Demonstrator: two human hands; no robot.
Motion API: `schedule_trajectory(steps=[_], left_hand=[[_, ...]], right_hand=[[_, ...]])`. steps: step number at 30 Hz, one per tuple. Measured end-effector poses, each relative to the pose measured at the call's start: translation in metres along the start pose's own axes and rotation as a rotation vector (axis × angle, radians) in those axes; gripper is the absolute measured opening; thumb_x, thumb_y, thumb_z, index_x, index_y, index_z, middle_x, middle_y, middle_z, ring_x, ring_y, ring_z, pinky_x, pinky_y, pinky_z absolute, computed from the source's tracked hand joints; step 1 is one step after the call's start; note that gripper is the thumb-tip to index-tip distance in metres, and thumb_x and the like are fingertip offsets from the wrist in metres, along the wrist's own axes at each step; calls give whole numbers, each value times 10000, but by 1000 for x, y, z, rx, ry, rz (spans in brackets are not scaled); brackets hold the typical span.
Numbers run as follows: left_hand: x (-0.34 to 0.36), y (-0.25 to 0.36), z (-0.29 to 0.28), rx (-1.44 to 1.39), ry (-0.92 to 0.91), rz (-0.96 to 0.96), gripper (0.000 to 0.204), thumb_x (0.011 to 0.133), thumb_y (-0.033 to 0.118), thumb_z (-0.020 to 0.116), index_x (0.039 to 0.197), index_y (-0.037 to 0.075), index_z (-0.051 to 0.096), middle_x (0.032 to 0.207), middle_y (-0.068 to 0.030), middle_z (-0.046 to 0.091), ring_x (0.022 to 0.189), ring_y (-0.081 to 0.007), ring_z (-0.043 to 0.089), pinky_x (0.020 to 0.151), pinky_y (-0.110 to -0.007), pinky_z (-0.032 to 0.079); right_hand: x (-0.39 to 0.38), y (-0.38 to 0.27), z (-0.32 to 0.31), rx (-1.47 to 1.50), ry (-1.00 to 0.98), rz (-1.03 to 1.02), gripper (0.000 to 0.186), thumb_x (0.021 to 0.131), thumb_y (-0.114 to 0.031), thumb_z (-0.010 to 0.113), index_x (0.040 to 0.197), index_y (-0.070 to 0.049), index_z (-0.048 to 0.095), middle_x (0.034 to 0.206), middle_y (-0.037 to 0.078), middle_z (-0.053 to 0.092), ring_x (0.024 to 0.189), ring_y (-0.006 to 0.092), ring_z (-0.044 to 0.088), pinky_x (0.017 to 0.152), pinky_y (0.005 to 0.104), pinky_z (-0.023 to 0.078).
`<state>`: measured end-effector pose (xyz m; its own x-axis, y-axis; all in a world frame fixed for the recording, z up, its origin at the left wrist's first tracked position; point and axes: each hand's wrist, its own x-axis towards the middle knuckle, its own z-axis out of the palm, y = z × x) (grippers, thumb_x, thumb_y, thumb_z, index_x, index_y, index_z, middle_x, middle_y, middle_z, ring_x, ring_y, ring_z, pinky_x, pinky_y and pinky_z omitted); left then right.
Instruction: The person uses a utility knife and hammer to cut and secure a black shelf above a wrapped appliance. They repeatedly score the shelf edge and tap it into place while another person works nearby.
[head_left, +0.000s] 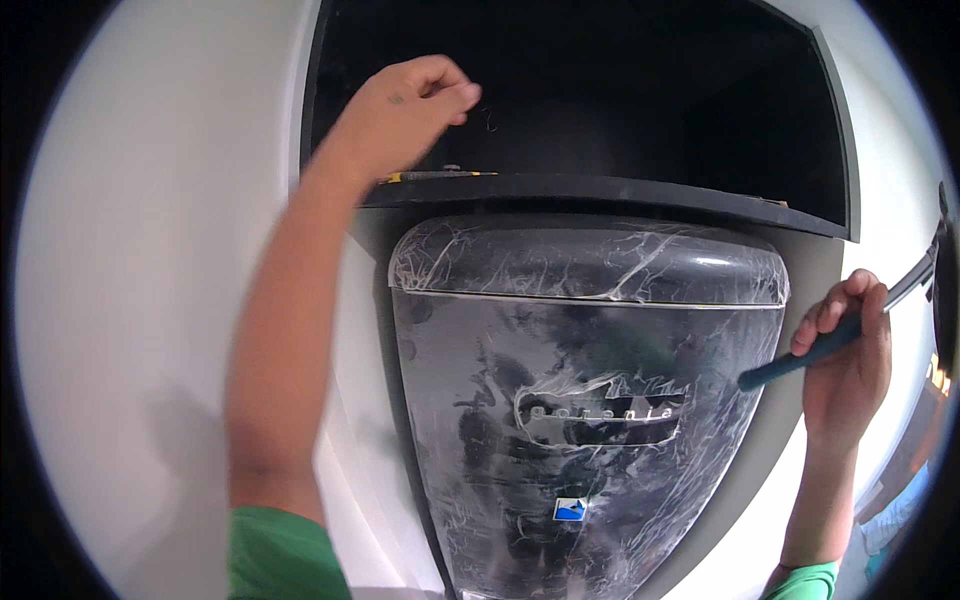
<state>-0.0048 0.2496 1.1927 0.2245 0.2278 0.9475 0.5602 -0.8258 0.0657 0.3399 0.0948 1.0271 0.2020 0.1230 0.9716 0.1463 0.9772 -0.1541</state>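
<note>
My left hand (408,112) is raised in front of the dark cabinet opening, thumb and fingers pinched together. Whatever it may hold is too small or hidden to make out. On the right, my right hand (848,355) is wrapped round the teal handle of a hammer (800,362). Its metal shank runs up to a dark head at the right rim of the picture, only partly visible. Below and between my hands stands a dark refrigerator (600,340) with rounded edges, covered in wrinkled clear plastic film.
Above the refrigerator is a black cabinet (620,186) with an open front. A yellow and black tool (440,175) lies on its lower board, near my left wrist. White walls (150,250) flank both sides. Blurred items show at the lower right rim.
</note>
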Motion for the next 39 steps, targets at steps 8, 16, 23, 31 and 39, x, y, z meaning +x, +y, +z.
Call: schedule_trajectory(steps=[8,16,23,31,39], left_hand=[[27,-67,-26,426,-634,-342,400,908,187,623,1290,80,674,1209,-123,698,1151,-231,619,1060,-341,418],[27,-46,-22,495,-658,-386,363,953,194,640,1278,34,664,1140,-104,705,1059,-210,634,1011,-329,451],[29,-69,-28,289,-364,-352,337,1040,247,539,1216,-21,639,987,-83,668,904,-160,621,884,-302,517],[24,-70,-34,342,51,-295,425,1070,338,453,1139,-42,629,897,-141,670,707,-181,642,730,-341,549],[15,-72,-28,409,187,-252,429,1063,340,459,1096,-44,646,855,-157,671,682,-207,674,697,-342,546]], right_hand=[[-17,-12,-73,-175,137,99,362,1109,-344,324,1073,-30,501,681,33,505,555,119,599,511,243,522],[-18,-11,-108,-163,130,93,359,1107,-336,329,1064,-25,501,666,39,515,537,114,606,496,225,539],[-23,-10,-125,-145,169,141,346,1103,-335,351,1049,-27,500,666,42,515,531,122,600,492,241,538],[-32,-11,-129,-117,211,204,337,1103,-330,356,1005,-35,486,654,44,503,514,129,588,482,250,534],[-37,-8,-133,-113,212,194,317,1105,-316,351,1012,-43,483,642,47,502,514,135,597,485,250,541]])
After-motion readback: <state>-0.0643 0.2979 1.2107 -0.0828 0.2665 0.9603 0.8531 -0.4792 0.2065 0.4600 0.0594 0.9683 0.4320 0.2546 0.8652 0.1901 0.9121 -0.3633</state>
